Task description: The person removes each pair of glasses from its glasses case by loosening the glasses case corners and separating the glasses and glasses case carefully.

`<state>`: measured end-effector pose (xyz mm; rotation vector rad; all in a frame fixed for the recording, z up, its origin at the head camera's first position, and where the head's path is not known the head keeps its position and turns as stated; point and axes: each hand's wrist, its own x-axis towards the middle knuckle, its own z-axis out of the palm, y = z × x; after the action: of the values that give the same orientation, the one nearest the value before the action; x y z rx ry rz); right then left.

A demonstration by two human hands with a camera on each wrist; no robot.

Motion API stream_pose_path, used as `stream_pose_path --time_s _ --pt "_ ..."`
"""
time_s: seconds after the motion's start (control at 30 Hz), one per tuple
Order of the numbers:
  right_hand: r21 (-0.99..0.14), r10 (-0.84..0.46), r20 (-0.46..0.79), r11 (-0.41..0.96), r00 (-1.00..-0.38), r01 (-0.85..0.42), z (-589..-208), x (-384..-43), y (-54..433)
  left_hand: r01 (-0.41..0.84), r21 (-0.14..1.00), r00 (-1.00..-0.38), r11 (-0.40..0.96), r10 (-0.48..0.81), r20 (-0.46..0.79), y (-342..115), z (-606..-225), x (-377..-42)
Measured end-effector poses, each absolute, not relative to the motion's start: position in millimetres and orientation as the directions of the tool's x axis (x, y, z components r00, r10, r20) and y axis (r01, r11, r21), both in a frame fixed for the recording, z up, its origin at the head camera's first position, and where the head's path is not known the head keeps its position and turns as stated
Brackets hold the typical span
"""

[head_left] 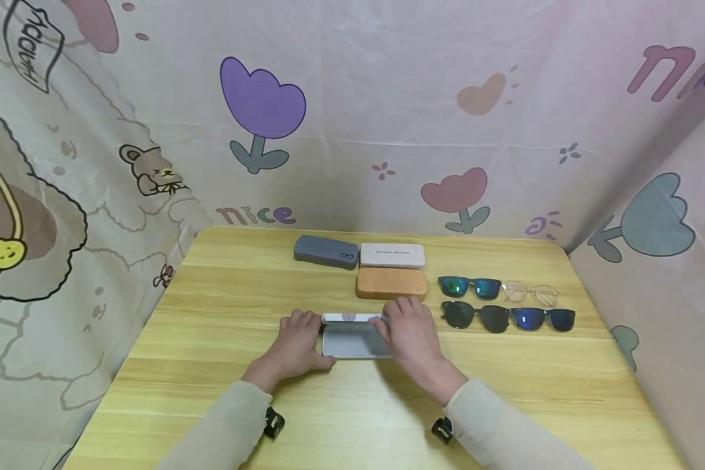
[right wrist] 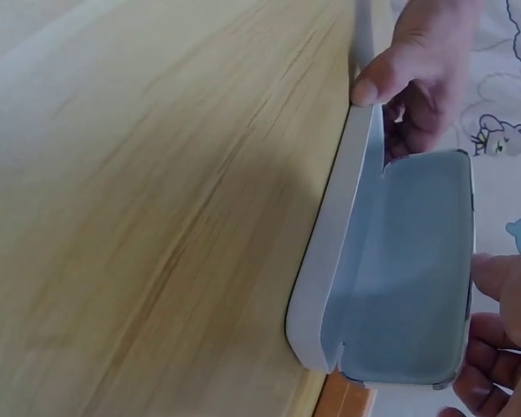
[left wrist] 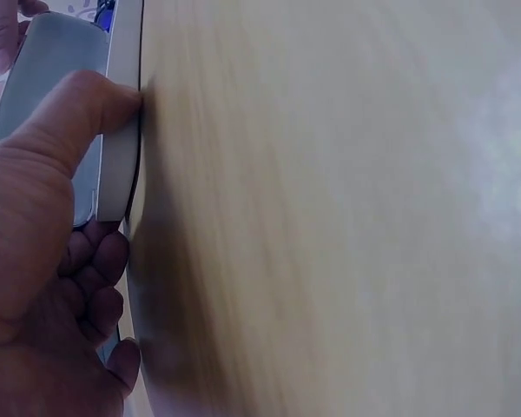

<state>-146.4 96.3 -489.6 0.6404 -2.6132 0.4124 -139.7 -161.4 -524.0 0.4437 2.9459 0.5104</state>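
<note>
A white glasses case (head_left: 357, 344) with a smooth grey-blue lining lies on the table with its lid (right wrist: 408, 269) raised on the far side. My left hand (head_left: 294, 346) grips the left end of the base. Its thumb presses the front wall (left wrist: 120, 174) while the other fingers curl at the end of the case. At the right, my right hand (head_left: 411, 336) pinches the lid's upper edge between thumb and fingers. The right wrist view shows both hands on the case, with the lid standing steeply up from the base.
Beyond the hands lie a blue-grey glasses case (head_left: 326, 252), a white lettered case (head_left: 392, 255) and a tan case (head_left: 391, 282). To the right are green-lensed sunglasses (head_left: 455, 286), thin-framed clear glasses (head_left: 516, 291), dark sunglasses (head_left: 459, 316) and blue-lensed sunglasses (head_left: 529, 318). A printed curtain (head_left: 352, 85) hangs behind.
</note>
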Motion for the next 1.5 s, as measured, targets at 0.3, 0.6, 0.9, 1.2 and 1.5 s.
stream_pose_path --time_s 0.3,0.6,0.9,1.2,1.5 --pt "-0.189 -0.352 0.465 0.857 -0.812 -0.48 -489 -146 95 0.279 0.341 -0.946 0.898 0.318 -0.063 -162 -523 -141" --pt "-0.169 -0.364 0.486 0.853 -0.794 -0.494 -490 -145 96 0.279 0.342 -0.946 0.897 0.318 -0.062 -162 -524 -141" --pt "-0.153 -0.382 0.508 0.842 -0.772 -0.517 -495 -141 97 0.259 0.356 -0.949 0.898 0.304 -0.078 -162 -524 -141" --pt "-0.138 -0.396 0.516 0.837 -0.759 -0.53 -498 -137 98 0.259 0.361 -0.951 0.896 0.303 -0.069 -162 -525 -142" --pt "-0.027 -0.491 0.545 0.8 -0.68 -0.599 -516 -122 107 0.265 0.364 -0.951 0.893 0.304 -0.053 -161 -526 -142"
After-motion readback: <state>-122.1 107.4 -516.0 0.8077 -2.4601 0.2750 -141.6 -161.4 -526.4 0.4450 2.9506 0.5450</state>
